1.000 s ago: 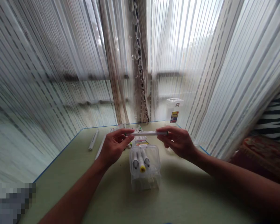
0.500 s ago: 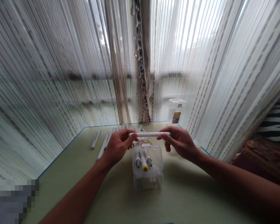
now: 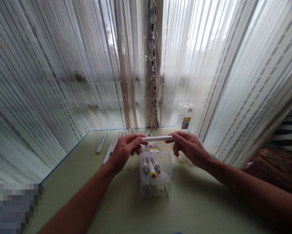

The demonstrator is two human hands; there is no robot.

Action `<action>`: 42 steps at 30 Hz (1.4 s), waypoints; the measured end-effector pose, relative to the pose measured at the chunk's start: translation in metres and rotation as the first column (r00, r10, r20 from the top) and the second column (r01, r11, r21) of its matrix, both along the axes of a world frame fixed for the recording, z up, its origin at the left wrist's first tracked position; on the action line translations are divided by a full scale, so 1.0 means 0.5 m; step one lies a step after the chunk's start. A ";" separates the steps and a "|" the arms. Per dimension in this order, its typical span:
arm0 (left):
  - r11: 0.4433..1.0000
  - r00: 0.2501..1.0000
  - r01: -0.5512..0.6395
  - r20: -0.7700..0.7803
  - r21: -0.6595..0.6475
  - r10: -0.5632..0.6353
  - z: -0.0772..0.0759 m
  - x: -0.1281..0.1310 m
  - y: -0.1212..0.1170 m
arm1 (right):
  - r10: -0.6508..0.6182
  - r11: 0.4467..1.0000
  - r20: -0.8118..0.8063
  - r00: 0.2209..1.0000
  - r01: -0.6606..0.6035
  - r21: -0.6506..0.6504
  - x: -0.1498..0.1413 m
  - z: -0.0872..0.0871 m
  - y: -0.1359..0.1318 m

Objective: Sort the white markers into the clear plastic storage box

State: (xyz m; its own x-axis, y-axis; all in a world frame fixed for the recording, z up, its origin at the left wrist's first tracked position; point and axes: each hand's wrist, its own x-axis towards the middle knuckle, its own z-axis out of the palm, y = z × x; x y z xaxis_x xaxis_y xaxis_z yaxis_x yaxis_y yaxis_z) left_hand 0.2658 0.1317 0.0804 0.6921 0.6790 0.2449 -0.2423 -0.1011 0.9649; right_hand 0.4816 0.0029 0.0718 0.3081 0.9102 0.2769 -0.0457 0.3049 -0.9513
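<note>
A white marker (image 3: 157, 138) lies level between my two hands, above the far part of the table. My left hand (image 3: 126, 148) pinches its left end between thumb and fingers, and my right hand (image 3: 186, 144) pinches the right end. Both ends are covered by my fingers. Just below and nearer to me stands a clear plastic case (image 3: 156, 188) with its lid tipped back. In it rest a marker with a yellow end (image 3: 153, 174) and two grey-tipped markers, one of them a grey-tipped marker (image 3: 146, 169) on the left.
Several white markers lie at the back left, among them a lone marker (image 3: 101, 143). More markers are partly hidden behind my left hand. A clear upright box (image 3: 186, 113) with a yellow label stands at the back right. String curtains (image 3: 87, 65) hang behind the table (image 3: 75, 182).
Both hands keep hold of the marker; my fingers now cover its green ends, which showed before. The view has shifted slightly, so the case appears a little further right.
</note>
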 end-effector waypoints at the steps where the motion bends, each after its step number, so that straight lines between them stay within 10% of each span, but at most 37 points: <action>1: 1.000 1.000 0.007 0.007 -0.018 -0.007 0.000 -0.001 0.001 | 0.005 1.000 -0.021 1.000 -0.005 -0.001 -0.001 0.002 -0.001; 12: 0.998 0.997 -0.064 0.053 -0.003 0.064 0.002 0.001 0.004 | 0.029 0.999 -0.112 0.993 -0.031 -0.018 -0.004 0.009 -0.006; 25: 0.995 0.990 -0.097 0.105 0.011 0.095 0.000 -0.005 0.009 | -0.121 0.979 0.229 0.966 0.078 0.187 0.005 0.002 -0.012; 34: 0.991 0.981 -0.064 0.177 -0.118 0.084 0.002 -0.005 0.014 | -0.428 0.834 0.487 0.761 0.126 0.537 -0.015 0.015 -0.042; 42: 0.983 0.976 -0.134 0.156 -0.129 0.154 0.002 -0.007 0.023 | -0.605 0.688 0.396 0.691 0.204 0.696 -0.036 0.044 -0.087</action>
State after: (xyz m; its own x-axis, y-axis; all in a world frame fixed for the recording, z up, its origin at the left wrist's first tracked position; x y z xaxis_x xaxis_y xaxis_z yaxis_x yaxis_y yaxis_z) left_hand 0.2622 0.1429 0.0815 0.5415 0.7992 0.2608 -0.3902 -0.0358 0.9200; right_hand 0.4635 -0.0407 0.0936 0.2065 0.3294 0.9213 0.6902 0.6184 -0.3758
